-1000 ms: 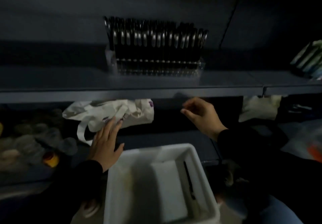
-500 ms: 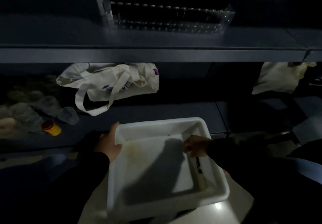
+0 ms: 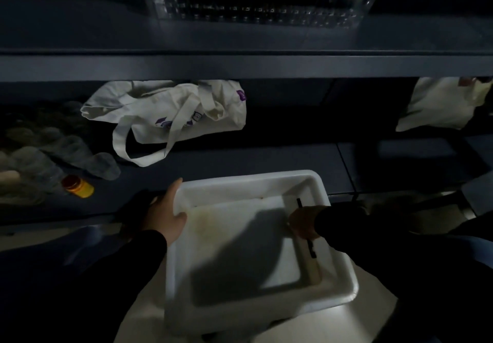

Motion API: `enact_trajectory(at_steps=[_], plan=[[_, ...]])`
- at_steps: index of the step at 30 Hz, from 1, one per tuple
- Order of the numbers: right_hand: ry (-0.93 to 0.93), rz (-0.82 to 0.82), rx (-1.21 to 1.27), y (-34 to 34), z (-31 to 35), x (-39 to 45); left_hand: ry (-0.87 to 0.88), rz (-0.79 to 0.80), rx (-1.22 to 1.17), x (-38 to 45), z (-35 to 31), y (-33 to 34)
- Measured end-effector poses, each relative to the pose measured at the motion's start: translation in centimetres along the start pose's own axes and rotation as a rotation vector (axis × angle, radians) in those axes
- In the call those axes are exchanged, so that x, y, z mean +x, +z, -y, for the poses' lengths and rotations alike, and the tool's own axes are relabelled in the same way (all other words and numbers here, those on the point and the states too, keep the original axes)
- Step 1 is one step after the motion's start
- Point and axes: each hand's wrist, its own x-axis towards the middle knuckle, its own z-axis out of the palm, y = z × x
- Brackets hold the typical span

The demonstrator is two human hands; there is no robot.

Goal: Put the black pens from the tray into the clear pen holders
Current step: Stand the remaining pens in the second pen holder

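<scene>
Both hands stay put: left hand [image 3: 165, 216] gripping tray [image 3: 248, 182], right hand [image 3: 302, 221] now pinching pen [image 3: 311, 249].

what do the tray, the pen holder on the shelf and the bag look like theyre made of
Tray: likely plastic, white, smooth with rounded moulded rim and a dull sheen. Pen holder: clear hard plastic or acrylic, since dark pens show through and edges catch glints. Bag: woven cloth, probably cotton canvas, off-white, matte, creased with floppy straps.
</scene>
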Motion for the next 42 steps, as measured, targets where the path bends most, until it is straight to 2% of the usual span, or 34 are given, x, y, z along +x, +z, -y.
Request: enact_trajectory(at_steps=[4, 9, 11, 16, 18, 21, 24, 27, 30, 33, 35, 37, 41, 42], plan=[[0.005, -0.079, -0.041, 0.4, -0.3, 0.0, 0.018, -0.002, -0.007, -0.3, -0.4, 0.0], [-0.004, -0.090, 0.202, 0.3, -0.1, 0.3, 0.014, 0.004, -0.024, -0.3, -0.3, 0.0], [-0.032, -0.134, 0.229, 0.3, -0.4, 0.3, 0.013, 0.003, -0.021, -0.3, -0.2, 0.0], [-0.104, -0.150, 0.197, 0.0, -1.1, 0.5, 0.014, -0.016, -0.015, -0.5, -0.5, 0.1], [-0.095, -0.215, 0.206, -0.1, -0.9, 0.5, 0.014, -0.019, -0.016, -0.5, -0.5, 0.1], [-0.010, -0.351, 0.319, 0.2, -0.9, 1.2, 0.025, -0.020, -0.027, -0.5, -0.5, 0.2], [0.038, -0.338, 0.383, -0.1, -0.9, 1.5, 0.018, -0.016, -0.010, -0.4, -0.7, 0.1], [-0.056, -0.384, 0.479, -0.5, -1.0, 1.8, 0.020, -0.018, 0.003, -0.4, -0.8, 0.0], [-0.009, -0.426, 0.593, -1.0, -1.2, 2.3, 0.030, -0.026, 0.006, -0.6, -1.0, -0.1], [-0.015, -0.545, 0.694, -0.8, 0.0, 2.0, 0.025, -0.014, -0.006, -0.6, -1.0, -0.2], [-0.012, -0.532, 0.915, -0.7, 1.4, 1.2, 0.020, -0.015, 0.000, -0.6, -0.9, -0.2], [0.001, -0.562, 0.959, 0.6, 1.8, 1.8, 0.010, -0.014, -0.001, -0.6, -1.0, -0.2], [0.008, -0.495, 1.109, 1.4, 2.4, 2.4, 0.013, -0.004, -0.009, -0.7, -1.0, -0.2], [0.002, -0.498, 1.082, 1.5, 2.4, 2.3, 0.014, -0.002, -0.005, -0.7, -1.0, -0.2]])
